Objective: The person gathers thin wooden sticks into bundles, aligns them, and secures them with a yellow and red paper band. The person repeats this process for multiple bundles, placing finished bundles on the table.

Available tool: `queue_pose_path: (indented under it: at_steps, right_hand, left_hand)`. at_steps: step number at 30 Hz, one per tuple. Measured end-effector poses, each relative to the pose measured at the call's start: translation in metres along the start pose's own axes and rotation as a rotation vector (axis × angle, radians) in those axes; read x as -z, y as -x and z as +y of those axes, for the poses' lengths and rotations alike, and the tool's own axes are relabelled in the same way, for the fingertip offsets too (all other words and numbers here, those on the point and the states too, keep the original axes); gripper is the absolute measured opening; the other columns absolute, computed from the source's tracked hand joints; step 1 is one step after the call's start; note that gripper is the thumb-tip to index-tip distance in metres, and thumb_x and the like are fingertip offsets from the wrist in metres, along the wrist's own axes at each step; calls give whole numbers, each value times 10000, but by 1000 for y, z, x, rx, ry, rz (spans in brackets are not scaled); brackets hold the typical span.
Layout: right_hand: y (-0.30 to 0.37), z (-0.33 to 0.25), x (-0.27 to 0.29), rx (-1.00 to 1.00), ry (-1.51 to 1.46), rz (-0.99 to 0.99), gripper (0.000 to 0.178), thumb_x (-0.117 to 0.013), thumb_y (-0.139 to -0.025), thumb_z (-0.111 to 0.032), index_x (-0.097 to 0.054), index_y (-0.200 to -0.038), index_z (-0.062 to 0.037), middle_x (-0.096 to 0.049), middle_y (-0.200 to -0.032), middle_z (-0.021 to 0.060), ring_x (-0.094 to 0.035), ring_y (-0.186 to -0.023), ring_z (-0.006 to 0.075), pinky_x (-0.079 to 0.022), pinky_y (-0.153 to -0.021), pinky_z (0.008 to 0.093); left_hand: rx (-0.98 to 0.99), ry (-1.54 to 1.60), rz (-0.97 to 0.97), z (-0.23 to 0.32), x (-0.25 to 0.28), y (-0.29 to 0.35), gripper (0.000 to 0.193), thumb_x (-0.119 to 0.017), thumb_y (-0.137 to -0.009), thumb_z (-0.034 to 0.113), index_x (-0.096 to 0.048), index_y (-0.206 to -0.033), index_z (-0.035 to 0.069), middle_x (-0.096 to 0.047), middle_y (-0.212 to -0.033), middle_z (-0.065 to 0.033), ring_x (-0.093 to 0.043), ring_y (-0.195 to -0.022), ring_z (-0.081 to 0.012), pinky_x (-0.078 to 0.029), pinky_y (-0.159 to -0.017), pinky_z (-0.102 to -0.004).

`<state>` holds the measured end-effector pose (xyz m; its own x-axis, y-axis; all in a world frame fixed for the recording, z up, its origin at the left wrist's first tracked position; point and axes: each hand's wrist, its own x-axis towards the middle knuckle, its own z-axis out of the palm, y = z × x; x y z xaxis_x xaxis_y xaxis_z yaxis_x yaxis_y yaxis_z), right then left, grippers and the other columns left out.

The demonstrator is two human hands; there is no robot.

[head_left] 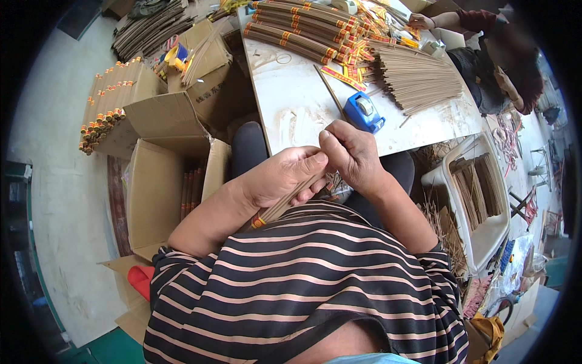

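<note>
In front of my striped shirt, my left hand [285,176] is wrapped round a bundle of thin brown incense sticks [282,206]. A red and yellow paper band shows near the bundle's lower end, by my left forearm. My right hand [353,159] is closed at the bundle's upper end, its bent fingers against my left thumb. Whatever its fingertips pinch there is hidden. Just beyond my right hand, on the white table [285,124], stands a blue tape dispenser [364,113]. A fan of loose incense sticks [418,79] lies farther right.
Banded incense bundles [297,30] are stacked at the table's far side. An open cardboard box [154,194] stands left, with more bundles [109,103] piled beyond it. To the right, a white bin [482,252] holds sticks. Another person [509,54] works at the far right.
</note>
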<state>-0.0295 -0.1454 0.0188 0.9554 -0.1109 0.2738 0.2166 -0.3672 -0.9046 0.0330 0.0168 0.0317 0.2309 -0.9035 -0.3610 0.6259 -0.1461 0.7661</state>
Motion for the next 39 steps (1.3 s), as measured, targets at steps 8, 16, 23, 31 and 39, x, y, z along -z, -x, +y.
queue_pose_path:
  at_steps: [8, 16, 23, 31, 39]
  right_hand:
    - [-11, 0, 14, -157, -410, -267, 233, -540, -916, -215, -559, -975, 10, -562, -769, 6, -534, -700, 60, -444, -602, 218]
    - [-8, 30, 14, -304, -728, -405, 302, -619, -844, -130, -525, -1088, 20, -602, -904, 70, -599, -774, 129, -522, -681, 259]
    - [-31, 41, 17, -388, -616, -474, 269, -626, -848, -178, -563, -1055, -17, -595, -890, 31, -573, -762, 97, -488, -674, 224]
    - [-152, 145, 71, -369, 760, -139, 319, -695, -730, -276, -624, -922, -31, -629, -864, 150, -616, -799, 265, -469, -691, 363]
    - [-174, 218, 85, -388, 906, -298, 303, -704, -700, -291, -614, -832, -34, -638, -807, 160, -620, -787, 301, -483, -703, 385]
  left_hand:
    - [-29, 78, 30, -6, 11, -1, 380, -431, -933, 426, -473, -947, 49, -487, -680, -8, -430, -482, -39, -378, -410, -159]
    - [-55, -78, -8, -12, 19, -7, 511, -411, -904, 519, -453, -993, 17, -470, -693, -15, -430, -503, -49, -362, -438, -155]
    - [23, -8, 67, -15, 34, -16, 427, -417, -930, 451, -455, -970, 28, -444, -657, 8, -414, -499, -39, -345, -426, -154]
    - [39, 45, 120, -17, 59, -23, 427, -437, -920, 467, -455, -943, 41, -435, -656, 16, -395, -506, -34, -340, -428, -157]
    - [37, 120, 124, -15, 83, -24, 449, -448, -913, 471, -461, -967, 25, -451, -664, 4, -402, -499, -44, -349, -435, -156]
